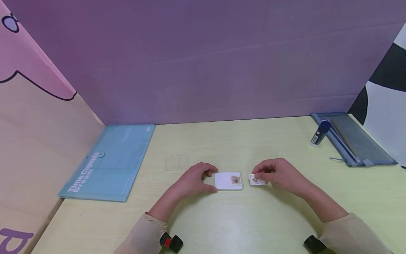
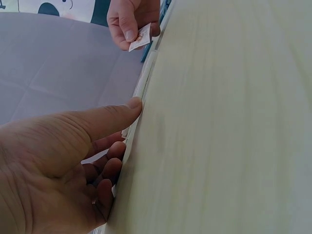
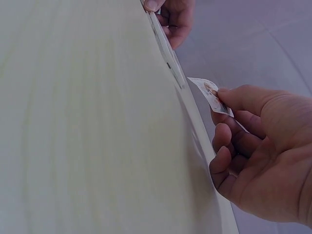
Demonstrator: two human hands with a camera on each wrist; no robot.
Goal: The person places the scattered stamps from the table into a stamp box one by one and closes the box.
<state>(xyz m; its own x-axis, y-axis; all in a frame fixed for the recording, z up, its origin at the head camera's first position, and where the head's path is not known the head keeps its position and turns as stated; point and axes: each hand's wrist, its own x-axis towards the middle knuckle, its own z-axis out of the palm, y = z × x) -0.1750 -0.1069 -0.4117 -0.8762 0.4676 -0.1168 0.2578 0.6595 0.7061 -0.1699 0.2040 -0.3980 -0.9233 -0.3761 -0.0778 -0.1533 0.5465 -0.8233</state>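
A white card (image 1: 223, 181) with clear edges lies flat on the table, a small brown stamp (image 1: 235, 180) at its right end. My left hand (image 1: 197, 180) grips the card at its left end, thumb on the near corner and a finger at the far one. Just right of the card, my right hand (image 1: 280, 177) pinches a small white stamp (image 1: 253, 181) with a printed picture between thumb and fingers. In the right wrist view this stamp (image 3: 207, 92) is tilted above the tabletop, its outer edge finely toothed.
Behind my left hand lies a clear rectangular plastic piece (image 1: 176, 162). A blue document folder (image 1: 111, 165) lies at the left. On the right, a dark-capped glue stick (image 1: 320, 134) stands beside a grey-blue zip pouch (image 1: 364, 141). A purple wall (image 1: 222, 70) closes off the back.
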